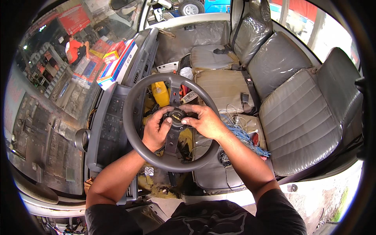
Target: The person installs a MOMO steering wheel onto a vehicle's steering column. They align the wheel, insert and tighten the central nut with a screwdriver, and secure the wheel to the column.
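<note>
Both hands at the hub of the dark steering wheel [133,129], which sits over the cab opening, rim tilted toward me, grey seats [297,117] behind it. Left hand [156,131] is closed around the lower-left of the hub, thumb laid on the round black centre cap [176,116]. Right hand [205,122] comes over from the right, fingers curled onto the cap's upper edge, thumb tip pressing its lower right side. So the cap is pinched between both hands at wheel centre, touching both thumbs. My read: the work in hand is on this cap, seating or freeing it; which, I cannot tell. To do it well I keep the left hand as the brace so the wheel does not swing, and let the right hand's pressure go evenly round the edge, not at one corner, which could cock the cap. Loose blue wires [244,137] lie on the seat just right of the wrist; yellow bottle [160,94] beyond the rim. Keep sleeves and wrist clear of both.
</note>
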A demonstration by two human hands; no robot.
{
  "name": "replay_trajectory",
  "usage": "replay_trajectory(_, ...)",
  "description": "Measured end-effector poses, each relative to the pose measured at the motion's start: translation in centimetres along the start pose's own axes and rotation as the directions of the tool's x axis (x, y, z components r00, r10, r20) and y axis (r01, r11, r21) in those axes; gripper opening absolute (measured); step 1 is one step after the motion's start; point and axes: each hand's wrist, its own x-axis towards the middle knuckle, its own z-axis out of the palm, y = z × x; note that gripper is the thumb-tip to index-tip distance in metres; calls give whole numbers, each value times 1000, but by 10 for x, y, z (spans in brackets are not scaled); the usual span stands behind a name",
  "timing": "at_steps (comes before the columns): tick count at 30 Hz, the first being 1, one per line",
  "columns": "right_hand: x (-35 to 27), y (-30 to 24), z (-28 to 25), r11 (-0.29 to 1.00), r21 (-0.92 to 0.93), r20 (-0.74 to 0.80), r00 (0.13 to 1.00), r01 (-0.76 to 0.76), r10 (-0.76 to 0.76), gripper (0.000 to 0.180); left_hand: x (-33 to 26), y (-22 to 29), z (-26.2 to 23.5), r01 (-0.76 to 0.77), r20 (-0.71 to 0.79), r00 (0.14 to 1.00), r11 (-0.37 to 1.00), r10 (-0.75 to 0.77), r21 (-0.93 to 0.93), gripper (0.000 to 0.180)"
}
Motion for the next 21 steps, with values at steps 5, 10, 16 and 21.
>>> replay_trajectory(5,3,1,-6,985,-158,92,995,64,-50,53,-3,1,-2,40,-3,999,999,-40,26,39)
replay_trajectory(10,6,-1,-15,977,-161,180,978,139,-110,66,0,4,-4,-113,-9,993,990,115,83,42)
replay_trajectory(16,4,2,-12,973,-196,201,976,122,-82,65,-3,5,-16,-109,118,989,982,91,153,52)
replay_trajectory(21,3,0,-12,952,-268,200,975,151,-99,68,1,8,-20,71,265,961,997,-78,37,73)
